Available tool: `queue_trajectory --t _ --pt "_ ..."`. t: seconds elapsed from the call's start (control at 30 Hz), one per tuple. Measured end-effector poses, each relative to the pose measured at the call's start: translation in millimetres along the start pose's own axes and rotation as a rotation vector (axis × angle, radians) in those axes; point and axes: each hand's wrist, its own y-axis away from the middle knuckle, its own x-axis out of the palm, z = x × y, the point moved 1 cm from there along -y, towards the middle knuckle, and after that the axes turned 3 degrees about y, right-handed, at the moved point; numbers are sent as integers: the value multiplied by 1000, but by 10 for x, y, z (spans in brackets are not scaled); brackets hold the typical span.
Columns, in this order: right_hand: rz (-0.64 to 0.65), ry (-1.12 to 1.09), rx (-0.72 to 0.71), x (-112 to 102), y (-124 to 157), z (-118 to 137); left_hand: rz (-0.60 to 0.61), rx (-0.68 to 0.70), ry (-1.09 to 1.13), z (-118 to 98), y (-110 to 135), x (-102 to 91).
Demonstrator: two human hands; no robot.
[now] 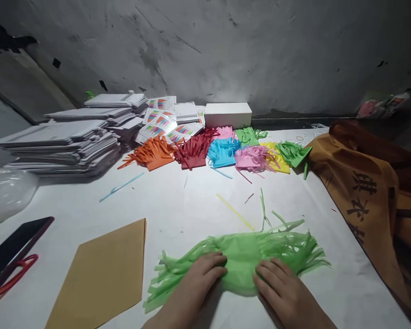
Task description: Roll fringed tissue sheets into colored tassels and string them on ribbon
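A light green tissue-paper fringe (241, 249) lies across the near part of the white table, its cut strips spread to both sides and its middle band uncut. My left hand (205, 274) grips the near left side of that band, fingers bent over the paper. On the near right side, my right hand (277, 283) holds the same sheet with curled fingers. Both thumbs are largely hidden. Loose green strips (263, 208) and a yellow strip (235, 212) lie just beyond the fringe.
Folded fringed bundles, including an orange one (157, 153) and a blue one (223, 153), line the back. Stacked white packets (65, 141) stand back left, beside a white box (228, 115). A brown envelope (102, 274) and phone (13, 251) lie left; a brown cloth (359, 192) drapes right.
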Motion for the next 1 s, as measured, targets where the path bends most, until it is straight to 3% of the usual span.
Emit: queue_trajectory --t 0.07,0.17,0.33,0.43,0.6,0.83,1.0 --pt "-43 -35 48 111 -11 36 -11 -37 40 -53 -19 -95" --pt "-20 -92 88 115 -3 25 -12 -33 36 -205 -64 -127" --pt "28 -184 166 15 -73 26 -8 -46 -46 -374 -141 150" --pt "42 -125 136 52 -62 60 -2 -104 -15 -364 -152 236" --pt "-25 -119 174 137 -21 85 5 -143 65 -347 -147 155" --pt "40 -113 140 32 -108 31 -41 -110 34 -345 -158 174" --pt "42 -178 119 134 12 -43 66 -101 12 -300 -144 175"
